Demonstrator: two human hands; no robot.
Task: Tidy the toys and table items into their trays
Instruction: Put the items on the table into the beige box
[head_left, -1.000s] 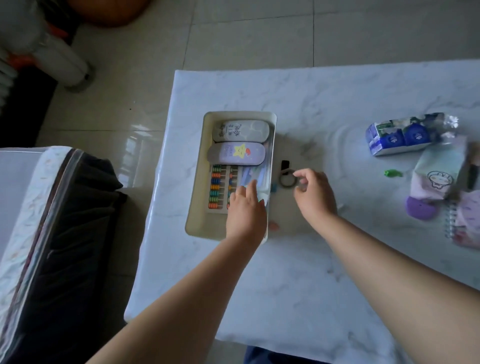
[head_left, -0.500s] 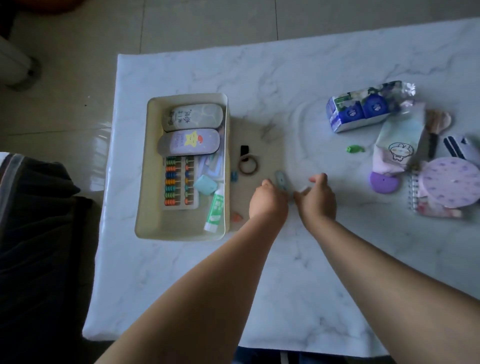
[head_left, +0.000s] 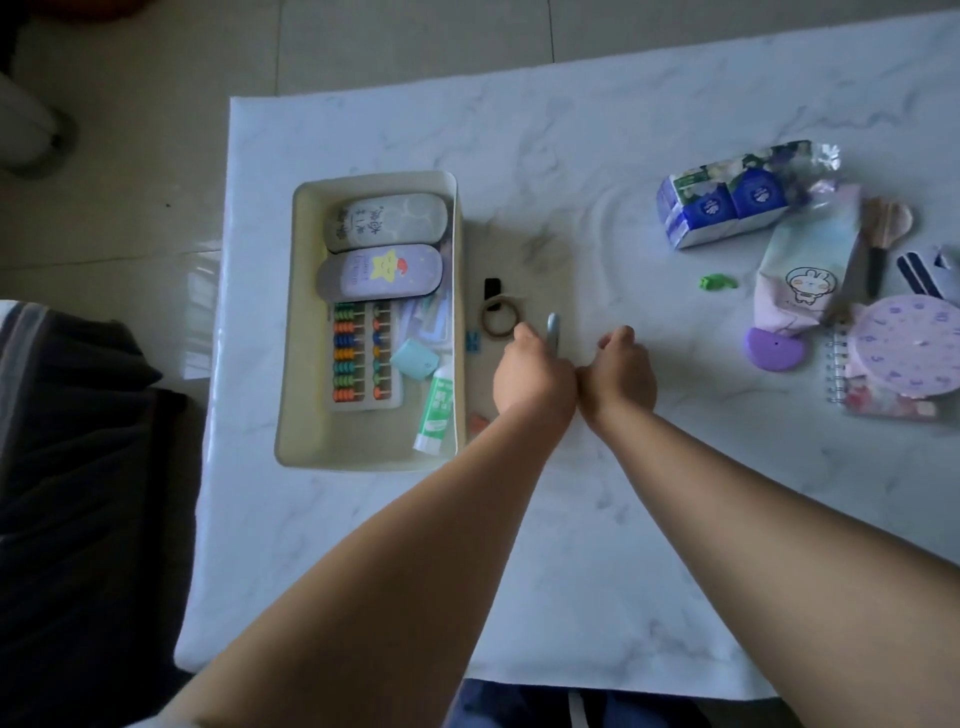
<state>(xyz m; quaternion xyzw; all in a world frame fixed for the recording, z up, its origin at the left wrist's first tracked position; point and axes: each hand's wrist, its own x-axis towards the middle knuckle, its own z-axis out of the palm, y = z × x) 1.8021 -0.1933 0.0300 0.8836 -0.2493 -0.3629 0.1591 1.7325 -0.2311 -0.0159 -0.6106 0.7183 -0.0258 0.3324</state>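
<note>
A cream tray (head_left: 289, 332) stands at the table's left and holds two glasses cases (head_left: 382, 248), an abacus (head_left: 362, 358), a teal tag and a green-and-white glue stick (head_left: 438, 408). Just right of the tray, my left hand (head_left: 530, 376) grips a slim pale blue clip (head_left: 552, 328) that sticks up from its fingers. A brown hair tie (head_left: 501, 321), a black piece (head_left: 492, 288), a small blue piece (head_left: 472, 343) and a pink eraser (head_left: 478, 423) lie beside it. My right hand (head_left: 621, 374) rests against the left one, fingers curled under, nothing visible in it.
At the right lie a blue tissue pack (head_left: 727, 208), a green toy (head_left: 718, 282), a pastel rabbit pouch (head_left: 805, 270), a purple half-disc (head_left: 776, 352), a spiral notebook (head_left: 883, 402) under a round purple disc (head_left: 914, 353), and a wooden brush (head_left: 885, 223). A dark sofa is at the left.
My left hand left the tray, moved right and picked up the pale blue clip. My right hand let go near the hair tie and curled up beside the left.
</note>
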